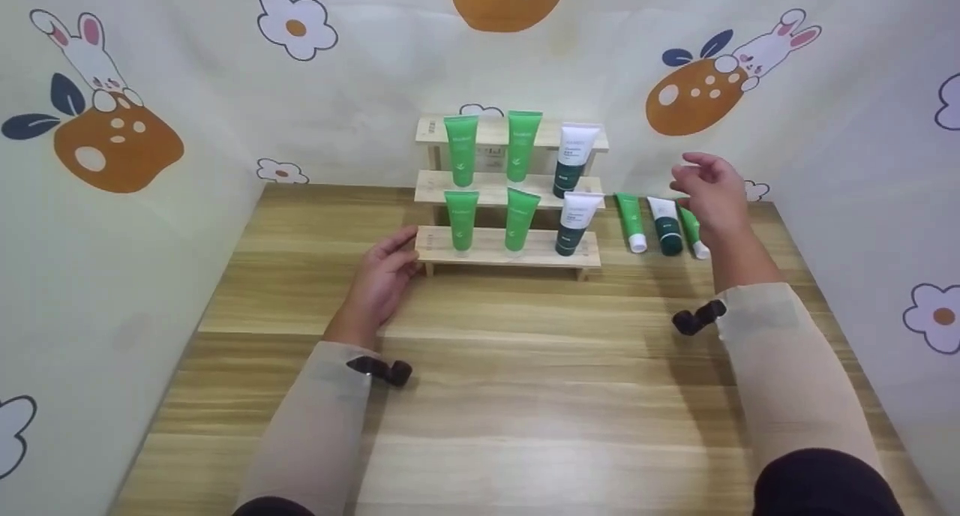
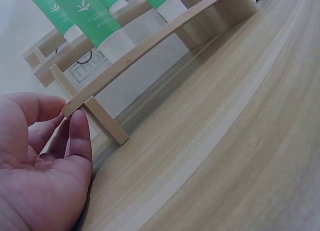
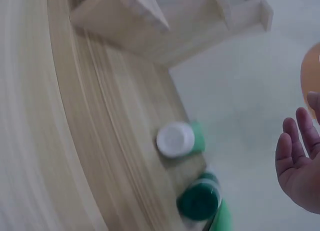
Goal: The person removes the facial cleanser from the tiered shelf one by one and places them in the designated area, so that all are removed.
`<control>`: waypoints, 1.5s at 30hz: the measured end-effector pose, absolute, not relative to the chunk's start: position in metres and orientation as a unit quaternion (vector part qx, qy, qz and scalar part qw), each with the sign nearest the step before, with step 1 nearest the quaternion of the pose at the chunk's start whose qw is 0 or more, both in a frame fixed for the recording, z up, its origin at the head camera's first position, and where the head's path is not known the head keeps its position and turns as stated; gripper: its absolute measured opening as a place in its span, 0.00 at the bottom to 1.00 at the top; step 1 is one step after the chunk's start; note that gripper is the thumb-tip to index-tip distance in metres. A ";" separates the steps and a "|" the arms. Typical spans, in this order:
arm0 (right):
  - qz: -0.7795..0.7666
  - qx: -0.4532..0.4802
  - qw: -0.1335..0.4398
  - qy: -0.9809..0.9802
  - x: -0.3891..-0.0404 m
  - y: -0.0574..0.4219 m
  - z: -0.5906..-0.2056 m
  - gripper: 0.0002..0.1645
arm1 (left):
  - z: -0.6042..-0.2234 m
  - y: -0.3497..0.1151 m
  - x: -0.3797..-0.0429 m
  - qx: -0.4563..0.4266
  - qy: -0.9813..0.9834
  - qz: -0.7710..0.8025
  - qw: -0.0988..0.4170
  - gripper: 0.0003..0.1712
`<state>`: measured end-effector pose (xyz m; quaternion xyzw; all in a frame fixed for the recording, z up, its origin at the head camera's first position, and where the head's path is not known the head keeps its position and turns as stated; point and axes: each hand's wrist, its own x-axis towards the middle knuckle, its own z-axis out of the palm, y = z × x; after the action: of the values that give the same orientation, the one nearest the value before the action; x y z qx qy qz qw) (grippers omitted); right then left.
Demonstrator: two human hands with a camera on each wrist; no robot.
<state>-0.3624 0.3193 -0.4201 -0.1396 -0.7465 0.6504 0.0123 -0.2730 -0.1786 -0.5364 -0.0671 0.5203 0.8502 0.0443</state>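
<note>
A three-step wooden display rack (image 1: 506, 257) stands at the back of the table. My left hand (image 1: 382, 283) pinches the left end of its lowest step between thumb and fingers, as the left wrist view also shows. On that step stand two green tubes (image 1: 463, 222) and a white and dark-green tube (image 1: 577, 223); the middle step carries a similar trio. To the right of the rack, my right hand (image 1: 712, 197) hovers with loosely bent fingers, holding nothing. Below it lie a green tube (image 1: 632, 220), a white and dark-green tube (image 1: 666, 227) and another green tube (image 1: 697, 235), partly hidden by the hand.
The wooden table (image 1: 525, 396) reaches from the rack toward the person. Patterned cloth walls (image 1: 375, 73) enclose its back and both sides. A small black camera (image 1: 697, 317) is strapped to each wrist.
</note>
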 end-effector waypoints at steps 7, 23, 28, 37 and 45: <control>0.676 -0.084 0.016 -0.732 -0.354 0.292 -0.410 0.34 | -0.537 -0.177 -0.274 -0.073 0.517 0.852 0.038 0.31; 0.703 0.016 0.033 -0.710 -0.347 0.237 -0.388 0.28 | -0.537 -0.180 -0.273 -0.072 0.522 0.848 0.050 0.32; 0.712 0.022 0.027 -0.701 -0.346 0.225 -0.381 0.27 | -0.538 -0.181 -0.273 -0.071 0.520 0.850 0.051 0.32; 0.717 0.037 0.020 -0.696 -0.349 0.211 -0.375 0.29 | -0.538 -0.180 -0.274 -0.060 0.509 0.857 0.048 0.33; 0.711 0.037 0.015 -0.702 -0.352 0.199 -0.375 0.26 | -0.538 -0.179 -0.273 -0.065 0.506 0.859 0.042 0.33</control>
<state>-0.3523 0.1991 -0.3753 0.0370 -0.7021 0.7110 0.0145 -0.2732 -0.1788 -0.5382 -0.0651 0.5057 0.8592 0.0423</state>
